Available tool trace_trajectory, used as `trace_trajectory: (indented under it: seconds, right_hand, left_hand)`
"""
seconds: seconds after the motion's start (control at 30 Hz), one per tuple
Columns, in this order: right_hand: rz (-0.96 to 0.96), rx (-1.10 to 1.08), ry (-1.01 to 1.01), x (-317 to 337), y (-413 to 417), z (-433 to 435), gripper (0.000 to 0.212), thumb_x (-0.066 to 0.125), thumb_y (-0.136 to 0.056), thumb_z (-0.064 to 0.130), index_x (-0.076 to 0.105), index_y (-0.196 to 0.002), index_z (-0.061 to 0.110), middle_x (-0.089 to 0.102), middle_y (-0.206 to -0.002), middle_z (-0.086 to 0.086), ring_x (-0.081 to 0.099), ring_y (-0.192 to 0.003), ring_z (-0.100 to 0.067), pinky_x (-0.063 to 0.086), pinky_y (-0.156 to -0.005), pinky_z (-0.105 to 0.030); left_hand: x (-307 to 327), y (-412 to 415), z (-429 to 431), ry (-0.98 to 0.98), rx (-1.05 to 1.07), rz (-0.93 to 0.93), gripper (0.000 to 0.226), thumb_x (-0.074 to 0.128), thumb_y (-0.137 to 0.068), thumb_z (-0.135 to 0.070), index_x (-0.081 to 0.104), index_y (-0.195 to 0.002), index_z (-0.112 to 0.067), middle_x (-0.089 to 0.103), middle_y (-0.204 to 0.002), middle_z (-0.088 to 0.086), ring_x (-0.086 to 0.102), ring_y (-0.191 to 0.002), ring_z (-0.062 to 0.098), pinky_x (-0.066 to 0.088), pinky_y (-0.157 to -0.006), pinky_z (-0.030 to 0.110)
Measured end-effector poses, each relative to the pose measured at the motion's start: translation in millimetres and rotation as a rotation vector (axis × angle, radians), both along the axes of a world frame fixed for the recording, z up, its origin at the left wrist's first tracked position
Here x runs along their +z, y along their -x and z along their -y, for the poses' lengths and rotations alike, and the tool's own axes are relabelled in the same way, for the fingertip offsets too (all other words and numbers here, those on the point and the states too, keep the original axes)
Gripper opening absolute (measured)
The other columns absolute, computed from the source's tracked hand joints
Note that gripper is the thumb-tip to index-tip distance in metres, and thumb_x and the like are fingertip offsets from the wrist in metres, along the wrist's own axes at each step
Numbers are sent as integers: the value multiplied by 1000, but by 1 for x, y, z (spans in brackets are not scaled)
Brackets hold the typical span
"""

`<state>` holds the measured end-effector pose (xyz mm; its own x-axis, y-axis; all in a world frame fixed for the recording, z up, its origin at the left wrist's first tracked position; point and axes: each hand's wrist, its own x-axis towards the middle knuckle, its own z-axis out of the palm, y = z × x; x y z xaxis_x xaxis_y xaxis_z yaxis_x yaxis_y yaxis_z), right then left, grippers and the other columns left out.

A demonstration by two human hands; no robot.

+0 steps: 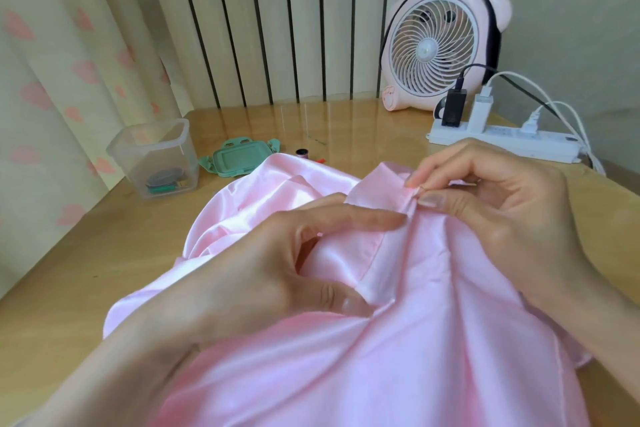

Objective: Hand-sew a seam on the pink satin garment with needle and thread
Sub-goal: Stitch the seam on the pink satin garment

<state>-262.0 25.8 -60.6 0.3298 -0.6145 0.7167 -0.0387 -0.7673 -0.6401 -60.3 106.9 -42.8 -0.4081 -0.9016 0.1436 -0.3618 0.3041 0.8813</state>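
The pink satin garment [398,340] lies bunched across the wooden table in front of me. My left hand [263,260] holds a fold of it, forefinger stretched along the seam and thumb pressing the cloth lower down. My right hand [491,204] pinches the needle [420,190] between thumb and forefinger right at the folded seam edge. Only a short glint of the needle shows. The thread is too fine to make out.
A clear plastic box [156,156] with sewing bits stands at the left, its green lid [239,159] beside it. A small dark thread spool [302,152] sits behind the cloth. A pink desk fan [440,45] and a white power strip [512,142] occupy the back right.
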Motion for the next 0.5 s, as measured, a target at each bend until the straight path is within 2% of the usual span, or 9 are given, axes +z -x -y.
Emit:
trace_trajectory:
  seconds: [0.1, 0.23, 0.3, 0.37, 0.43, 0.5]
  right_hand:
    - [-26, -40, 60, -3, 0, 3, 7, 63, -76, 12, 63, -74, 5, 68, -88, -5, 64, -89, -20, 51, -78, -30]
    - [-53, -68, 48, 0, 1, 5, 5, 65, -79, 10, 64, -77, 6, 68, -96, -6, 63, -95, -17, 48, -85, -28]
    - [-3, -38, -2, 3, 1, -1, 6, 67, -78, 6, 63, -77, 9, 68, -86, -1, 64, -84, -16, 49, -78, -23]
    - [57, 32, -81, 8, 0, -11, 10, 69, -76, 6, 64, -75, 14, 66, -70, 5, 62, -64, -16, 50, -65, -19]
    - [58, 135, -142, 13, -2, -22, 5, 69, -75, 10, 69, -76, 14, 65, -68, 6, 59, -55, -18, 49, -58, -19]
    - [7, 196, -180, 16, -4, -29, 5, 71, -76, 15, 74, -80, 14, 65, -72, 2, 57, -55, -22, 48, -58, -20]
  left_hand:
    - [-1, 2, 1, -37, 31, -55, 58, 77, -69, -13, 61, -122, -30, 62, -125, -14, 55, -116, -3, 40, -94, 9]
    - [-6, 2, 3, -48, 119, -171, 44, 70, -71, -14, 69, -113, -29, 67, -119, -7, 62, -110, 7, 47, -96, 21]
    - [-7, 1, 3, -60, 131, -195, 44, 71, -69, -14, 70, -109, -31, 68, -115, -7, 64, -107, 8, 49, -92, 20]
    - [-6, 1, 3, -61, 115, -192, 44, 72, -68, -13, 71, -109, -28, 68, -115, -13, 62, -108, 1, 47, -87, 13]
    - [-5, 0, 3, -57, 96, -174, 48, 72, -67, -11, 68, -113, -25, 66, -118, -18, 58, -112, -4, 43, -87, 8]
    - [-5, 0, 4, -38, 81, -141, 52, 73, -67, -9, 66, -116, -23, 64, -122, -18, 55, -117, -3, 41, -93, 9]
